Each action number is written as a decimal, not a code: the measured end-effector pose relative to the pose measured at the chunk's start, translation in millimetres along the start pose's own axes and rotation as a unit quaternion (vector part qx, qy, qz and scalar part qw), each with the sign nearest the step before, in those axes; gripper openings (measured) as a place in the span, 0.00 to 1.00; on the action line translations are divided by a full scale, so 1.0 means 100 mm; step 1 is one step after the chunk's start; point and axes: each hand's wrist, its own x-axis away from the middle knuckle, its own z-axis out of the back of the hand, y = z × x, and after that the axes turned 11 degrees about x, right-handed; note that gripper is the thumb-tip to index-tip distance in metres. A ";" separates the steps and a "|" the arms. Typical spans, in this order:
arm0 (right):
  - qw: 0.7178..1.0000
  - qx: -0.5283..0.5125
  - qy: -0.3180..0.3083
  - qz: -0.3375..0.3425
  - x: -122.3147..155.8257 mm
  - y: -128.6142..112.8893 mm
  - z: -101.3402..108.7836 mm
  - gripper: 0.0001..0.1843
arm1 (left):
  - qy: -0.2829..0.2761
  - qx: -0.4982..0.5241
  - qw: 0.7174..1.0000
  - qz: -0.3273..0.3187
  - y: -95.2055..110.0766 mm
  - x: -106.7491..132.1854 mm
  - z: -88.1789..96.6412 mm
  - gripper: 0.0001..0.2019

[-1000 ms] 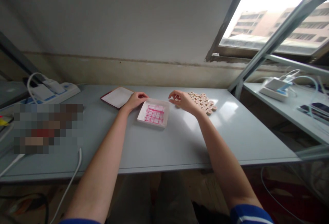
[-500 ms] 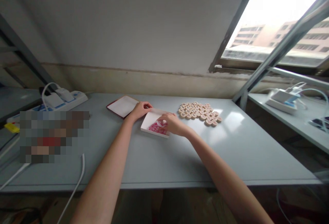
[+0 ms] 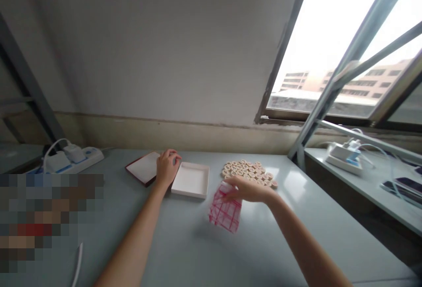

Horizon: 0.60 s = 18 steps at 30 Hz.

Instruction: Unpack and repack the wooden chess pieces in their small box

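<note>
Clock reads from the centre of the white tray, 12 = toward wall.

Nearest: folded sheet, translucent, pink grid lines, at 4 o'clock, off the tray. Right hand has it pinched at its far edge, thumb over the near face, fingers behind; the rest hangs toward 7 o'clock. Can't tell if the low edge touches the table.

Handling, my read: next to no weight, thin, floppy, probably slick film. Creases easily, may tear at folds. Best hold is a flat pinch through all layers at a folded edge or corner; one layer alone would likely let it unfold.

Farther: left hand at 10 o'clock, by the tray's far-left corner. Fingers loosely bent, gap showing, nothing seen in them; contact with the rim unclear. Red-edged lid at 9, partly behind that hand. Round wooden pieces clustered at 3, just beyond right hand. Power strip well out toward 10.
</note>
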 end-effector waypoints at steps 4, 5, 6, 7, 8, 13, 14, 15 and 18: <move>0.980 0.036 0.191 0.050 -0.02 -0.05 -0.13 0.12 | 0.114 -0.003 0.993 0.018 0.02 -0.02 0.10 0.10; 0.965 0.043 0.253 0.051 0.00 -0.08 -0.12 0.12 | 0.125 0.001 0.992 0.017 0.03 -0.02 0.13 0.11; 0.950 0.059 0.304 0.044 0.03 -0.13 -0.10 0.11 | 0.128 0.006 0.992 0.013 0.04 -0.02 0.15 0.11; 0.936 0.085 0.341 0.030 0.07 -0.17 -0.07 0.10 | 0.127 0.011 0.992 0.007 0.04 -0.03 0.17 0.12; 0.923 0.116 0.367 0.009 0.11 -0.21 -0.05 0.10 | 0.123 0.016 0.992 0.001 0.05 -0.03 0.18 0.13; 0.921 0.180 0.335 -0.082 0.39 -0.33 -0.13 0.10 | 0.117 0.030 0.993 -0.005 0.02 -0.02 0.15 0.13; 0.938 0.159 0.300 -0.074 0.45 -0.33 -0.19 0.11 | 0.114 0.033 0.993 -0.004 0.01 -0.02 0.14 0.13; 0.951 0.137 0.267 -0.068 0.50 -0.33 -0.27 0.12 | 0.110 0.036 0.993 -0.003 0.01 -0.01 0.12 0.13; 0.959 0.107 0.237 -0.112 0.62 -0.24 -0.51 0.13 | 0.099 0.051 0.994 0.005 0.03 -0.01 0.07 0.13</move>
